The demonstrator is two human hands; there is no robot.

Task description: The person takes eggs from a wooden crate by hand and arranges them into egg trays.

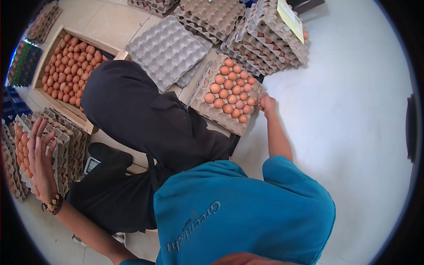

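My left hand [42, 157] is raised at the left with its fingers spread, over or beside a stack of egg trays [62, 141] whose top tray holds brown eggs. Closed at the edge of another egg-filled tray [210, 114] is my right hand [266, 104]; its fingers are curled, and whether they grip the tray's rim is too small to tell. Brown eggs [231, 97] fill most of that tray, with bare cups along its left and lower sides.
A wooden crate [64, 108] of loose eggs stands at upper left. Empty grey trays [165, 51] lie on the floor. Tall tray stacks [269, 42] rise at the top, one bearing a yellow paper [290, 20]. A phone-like device [92, 165] is near my leg.
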